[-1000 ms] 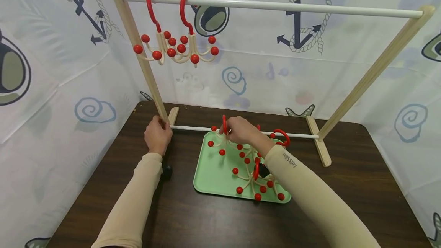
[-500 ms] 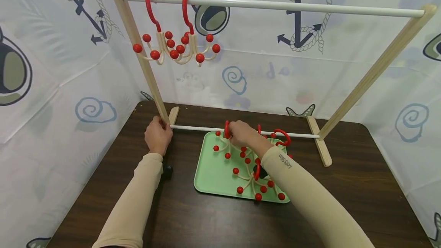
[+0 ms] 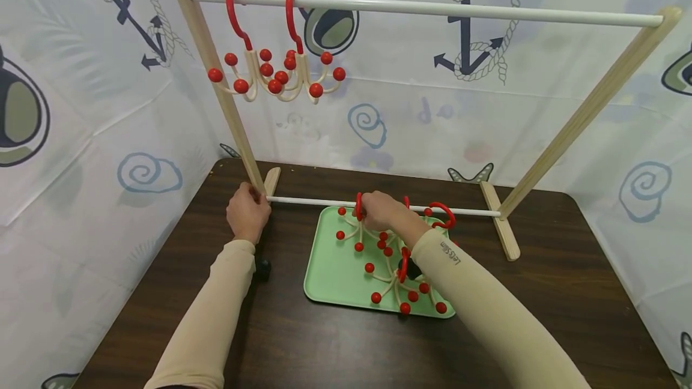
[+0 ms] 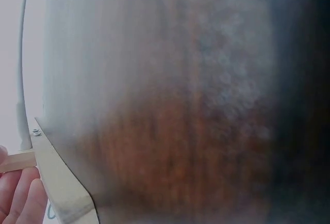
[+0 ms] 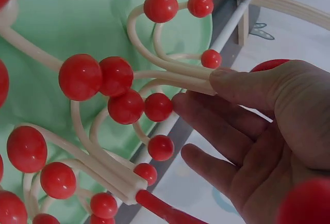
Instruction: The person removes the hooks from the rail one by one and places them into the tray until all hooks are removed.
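Head view: your right sleeve [image 3: 486, 299] covers the right side of the tray [image 3: 335, 281], and the black thing [image 3: 414, 268] beside that sleeve is too hidden to make out. Your left sleeve [image 3: 208, 311] runs off the bottom. Left wrist cam, the worktop [image 4: 160, 157] is mostly a blur and the left edge chops your left hand [image 4: 31, 201]. Right wrist, your right hand [image 5: 289, 141] blocks most of the red hook [image 5: 269, 65] on your hanger [image 5: 193, 83], and can't tell what that cropped red blob [image 5: 308, 203] is.
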A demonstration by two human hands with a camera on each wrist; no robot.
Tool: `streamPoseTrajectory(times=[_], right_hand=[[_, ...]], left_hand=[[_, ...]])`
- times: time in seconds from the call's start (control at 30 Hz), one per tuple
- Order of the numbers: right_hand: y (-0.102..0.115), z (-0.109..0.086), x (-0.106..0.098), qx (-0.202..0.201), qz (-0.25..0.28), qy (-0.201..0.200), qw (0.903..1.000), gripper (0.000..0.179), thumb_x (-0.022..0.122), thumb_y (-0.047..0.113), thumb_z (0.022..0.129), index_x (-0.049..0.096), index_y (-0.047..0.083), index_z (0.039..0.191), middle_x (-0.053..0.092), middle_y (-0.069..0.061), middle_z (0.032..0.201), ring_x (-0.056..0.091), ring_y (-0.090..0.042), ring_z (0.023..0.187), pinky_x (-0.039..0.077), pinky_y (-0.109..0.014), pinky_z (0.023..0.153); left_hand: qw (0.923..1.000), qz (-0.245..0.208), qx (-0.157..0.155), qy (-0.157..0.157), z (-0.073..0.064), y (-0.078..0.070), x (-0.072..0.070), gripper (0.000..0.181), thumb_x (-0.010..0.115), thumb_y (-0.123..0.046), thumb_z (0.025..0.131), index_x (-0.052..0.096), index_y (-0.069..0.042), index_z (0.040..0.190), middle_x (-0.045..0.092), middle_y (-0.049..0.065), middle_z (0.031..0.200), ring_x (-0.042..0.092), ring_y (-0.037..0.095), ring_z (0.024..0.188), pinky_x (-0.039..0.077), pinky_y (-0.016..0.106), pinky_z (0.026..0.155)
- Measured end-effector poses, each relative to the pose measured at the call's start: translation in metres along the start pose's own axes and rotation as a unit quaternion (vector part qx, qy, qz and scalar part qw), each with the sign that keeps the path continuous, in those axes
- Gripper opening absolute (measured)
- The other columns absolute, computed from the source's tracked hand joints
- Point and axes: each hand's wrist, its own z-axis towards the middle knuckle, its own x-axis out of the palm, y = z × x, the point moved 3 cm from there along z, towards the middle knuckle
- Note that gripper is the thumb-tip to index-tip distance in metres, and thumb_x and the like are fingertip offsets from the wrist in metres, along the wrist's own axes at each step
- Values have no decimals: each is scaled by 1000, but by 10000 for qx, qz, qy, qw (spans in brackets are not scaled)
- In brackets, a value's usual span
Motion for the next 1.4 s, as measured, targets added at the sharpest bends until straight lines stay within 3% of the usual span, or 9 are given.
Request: streamPoseTrajectory(times=[0.13,0.23,0.47,0.7,0.8,0.9,1.03,1.23,1.4], right_hand=[[1,-4,-4,13,-234,72,9997,14,58,-1,88,69,6,92,59,-3,72,41,-17,62,37,-30,61],[1,-7,-8,-34,-393,128,9991,11,58,1,89,67,7,86,51,-2,65,37,-16,59,36,-30,60],[5,-20,-21,-91,-544,107,9984,12,62,6,91,72,7,98,64,-2,84,48,-14,69,43,-31,67],[10,-40,-38,-334,-359,-94,9988,20,57,0,92,72,3,104,64,-7,90,47,-14,72,40,-30,66],[13,-51,-47,-460,-341,-144,9983,24,59,3,93,71,2,114,68,-11,104,62,-21,88,49,-34,77],[19,-61,-57,-556,-390,-221,9974,30,61,9,93,68,5,123,67,-11,120,62,-27,111,49,-42,91],[33,-77,-71,-748,-319,-344,9961,28,63,15,95,69,8,121,70,-5,113,65,-21,102,50,-40,89],[61,-99,-102,-1171,-330,-1400,9827,27,65,23,95,71,12,119,72,3,106,66,-13,94,50,-35,85],[79,-105,-131,-1515,-241,-2814,9472,23,67,24,93,74,13,112,73,2,101,66,-12,94,48,-31,86]], left_hand=[[10000,-10,29,-19,0,0,1,22,64,-17,91,59,-1,105,64,17,91,62,37,81,46,54,75],[10000,-11,3,7,0,0,1,23,64,-17,91,60,-1,106,65,17,92,62,37,82,47,54,76],[10000,-35,-30,24,-1,0,0,23,64,-17,91,59,-1,106,64,17,91,61,38,81,46,54,75],[10000,-35,44,-65,-1,1,-1,22,64,-17,90,60,-1,104,64,17,89,61,37,78,46,53,73],[9999,-52,49,-85,-2,0,-2,21,64,-17,90,60,-1,103,64,17,88,61,38,78,46,53,72],[9999,-48,45,-98,-2,0,-2,21,65,-17,89,60,-1,102,64,17,87,61,38,78,46,53,72],[9999,-31,51,-100,-2,0,-1,21,65,-17,89,60,-1,102,64,16,87,61,37,77,46,53,71],[9999,-22,69,-94,-2,0,0,21,65,-17,89,60,-1,102,64,17,87,61,38,78,46,53,72],[10000,-19,25,-82,-2,-1,0,21,65,-17,89,60,-1,103,64,16,88,61,37,79,46,53,72]])
